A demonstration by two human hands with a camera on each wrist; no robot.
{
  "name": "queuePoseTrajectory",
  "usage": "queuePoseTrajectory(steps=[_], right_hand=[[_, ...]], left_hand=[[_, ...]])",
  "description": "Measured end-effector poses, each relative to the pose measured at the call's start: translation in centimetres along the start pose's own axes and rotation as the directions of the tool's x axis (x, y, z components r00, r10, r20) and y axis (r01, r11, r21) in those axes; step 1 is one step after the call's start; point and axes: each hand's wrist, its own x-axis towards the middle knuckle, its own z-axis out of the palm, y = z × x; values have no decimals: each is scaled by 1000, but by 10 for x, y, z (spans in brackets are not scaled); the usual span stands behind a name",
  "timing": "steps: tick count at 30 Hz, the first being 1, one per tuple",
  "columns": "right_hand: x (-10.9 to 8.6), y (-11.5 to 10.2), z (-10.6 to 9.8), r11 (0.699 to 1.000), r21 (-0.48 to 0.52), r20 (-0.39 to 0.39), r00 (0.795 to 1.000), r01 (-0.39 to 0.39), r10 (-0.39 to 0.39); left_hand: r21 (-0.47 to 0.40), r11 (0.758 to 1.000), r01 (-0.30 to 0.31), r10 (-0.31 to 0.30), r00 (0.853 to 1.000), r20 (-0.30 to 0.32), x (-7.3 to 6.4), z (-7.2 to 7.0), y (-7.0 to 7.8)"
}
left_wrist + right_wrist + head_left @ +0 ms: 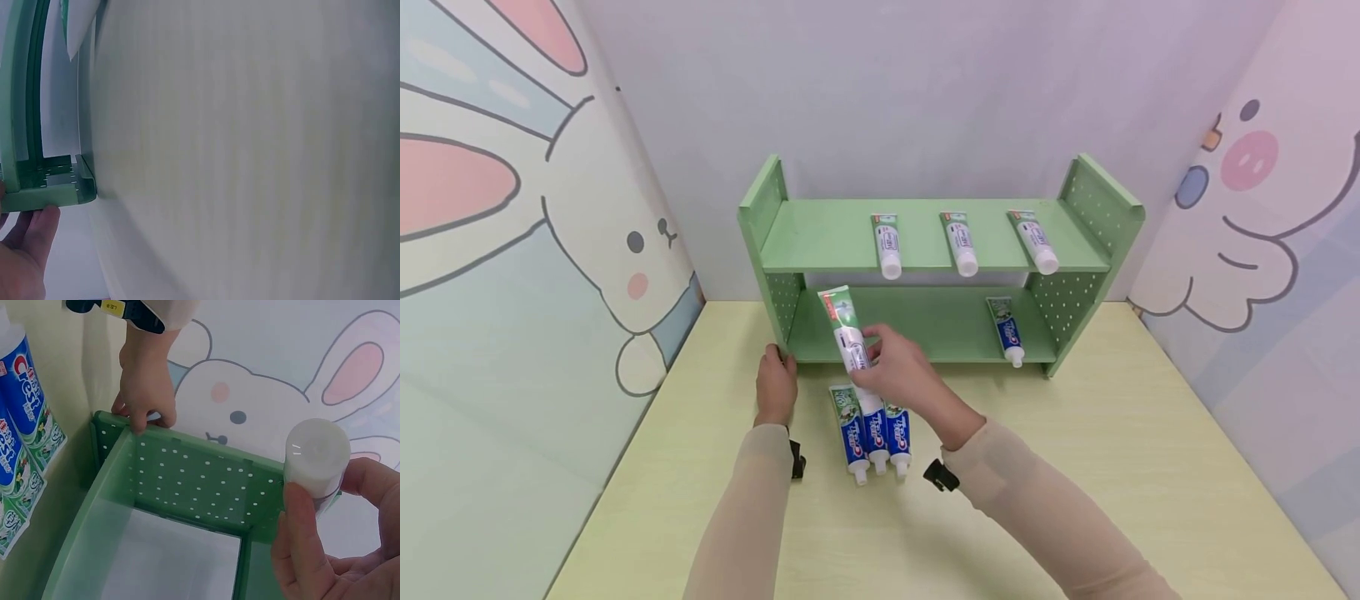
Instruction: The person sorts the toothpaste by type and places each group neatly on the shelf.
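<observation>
1. Right grip (pixel 901 367) pinches a white-and-green toothpaste tube (pixel 848 335), tilted in front of the green two-tier shelf (pixel 820 237)
2. Left grip (pixel 777 385) clasps the shelf's perforated side near the pale tabletop (pixel 1075 492)

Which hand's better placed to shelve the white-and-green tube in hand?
Right, I'd say. The right hand holds the white-and-green tube in front of the shelf unit. The left hand grips the unit's left end and holds no tube; it seems better suited to steadying.
</observation>
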Motion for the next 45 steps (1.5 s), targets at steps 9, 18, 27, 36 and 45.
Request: queuePoseTrajectory(steps=[9,18,27,36,45], right_hand=[[7,-14,1,1000,4,-14,1000,10,-10],[18,-31,0,1000,3,-38,999,24,-24],[29,-43,-2,1000,-3,-68,997,30,-30],[37,-54,-5,1000,17,-89,996,19,-18],[49,-63,-8,999,19,-122,992,30,-27]], left_hand=[[10,1000,-3,3,1000,-12,2,1,0],[18,1000,-14,14,1000,-24,2,1,-1],[29,1000,-10,11,1000,-23,3,1,-1],[12,1000,3,-3,1000,-5,2,-1,1],[14,1000,7,-7,1000,-2,1,0,2]])
